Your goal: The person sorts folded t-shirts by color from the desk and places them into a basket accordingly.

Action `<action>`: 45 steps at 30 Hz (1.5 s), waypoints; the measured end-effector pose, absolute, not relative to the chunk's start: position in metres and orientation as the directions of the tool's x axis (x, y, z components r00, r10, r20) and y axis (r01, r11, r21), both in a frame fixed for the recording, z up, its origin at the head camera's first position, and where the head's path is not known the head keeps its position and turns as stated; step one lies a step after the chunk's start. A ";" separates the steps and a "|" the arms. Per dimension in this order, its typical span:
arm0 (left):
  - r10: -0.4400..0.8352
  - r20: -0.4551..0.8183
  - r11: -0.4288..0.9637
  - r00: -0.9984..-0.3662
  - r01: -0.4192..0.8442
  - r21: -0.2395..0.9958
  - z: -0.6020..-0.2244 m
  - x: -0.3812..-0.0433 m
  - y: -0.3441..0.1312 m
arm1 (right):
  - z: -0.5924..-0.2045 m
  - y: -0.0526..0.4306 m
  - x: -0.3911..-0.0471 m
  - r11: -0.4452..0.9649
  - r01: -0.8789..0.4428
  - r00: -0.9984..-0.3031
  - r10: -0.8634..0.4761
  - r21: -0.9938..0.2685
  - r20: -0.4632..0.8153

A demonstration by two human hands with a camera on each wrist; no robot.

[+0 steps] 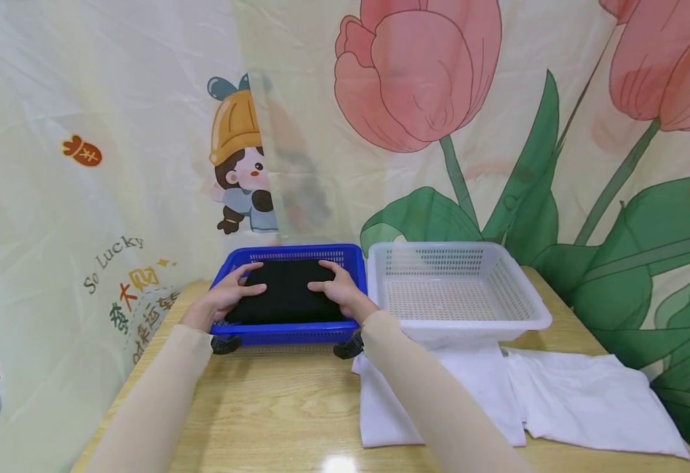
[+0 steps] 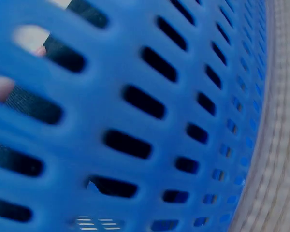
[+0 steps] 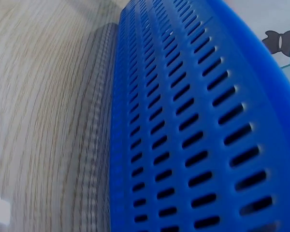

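Note:
A black folded cloth (image 1: 288, 292) lies inside the blue slotted basket (image 1: 288, 335) in the head view. On its left side my left hand (image 1: 224, 295) holds it, thumb on top and index finger along the far left corner. My right hand (image 1: 343, 290) grips the opposite side in much the same way. Basket walls hide the lower fingers of both hands. In the left wrist view the blue basket wall (image 2: 150, 72) fills most of the picture, with dark fabric and bits of fingertips behind its slots. The right wrist view shows the basket's outer wall (image 3: 183, 121) beside the wooden table.
Right of the blue basket stands a white slotted basket (image 1: 439, 299). Two white folded cloths lie in front of it: one nearer the middle (image 1: 474, 387), the other (image 1: 604, 404) further right. All rest on a wooden table (image 1: 280, 407) against a printed curtain (image 1: 144, 131).

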State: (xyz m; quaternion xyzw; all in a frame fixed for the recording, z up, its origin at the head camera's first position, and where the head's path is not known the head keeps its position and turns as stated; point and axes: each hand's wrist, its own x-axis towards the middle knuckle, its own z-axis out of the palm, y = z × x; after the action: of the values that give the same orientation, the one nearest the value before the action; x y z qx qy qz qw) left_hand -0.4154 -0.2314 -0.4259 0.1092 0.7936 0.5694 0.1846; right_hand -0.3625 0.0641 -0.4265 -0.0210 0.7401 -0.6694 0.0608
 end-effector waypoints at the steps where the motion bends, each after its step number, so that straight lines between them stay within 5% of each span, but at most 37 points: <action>1: 0.377 -0.171 0.337 -0.910 -0.038 0.941 -0.427 -0.416 -0.232 | -0.427 0.063 -0.362 0.110 0.049 -0.992 -0.108 -0.993 -0.061; 26: 0.371 -0.127 0.382 -0.920 0.027 0.924 -0.431 -0.421 -0.230 | -0.430 0.062 -0.367 0.209 0.036 -0.997 -0.059 -0.977 -0.049; 45: 0.375 -0.217 0.400 -0.901 -0.054 0.915 -0.434 -0.414 -0.231 | -0.436 0.063 -0.375 0.300 0.159 -0.973 -0.115 -0.941 -0.201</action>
State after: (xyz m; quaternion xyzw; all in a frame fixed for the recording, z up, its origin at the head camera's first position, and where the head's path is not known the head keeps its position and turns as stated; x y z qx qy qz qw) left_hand -0.4140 -0.2309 -0.4344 0.0986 0.8128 0.5386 0.1989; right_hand -0.3746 0.0626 -0.4357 0.0140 0.7977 -0.5917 0.1157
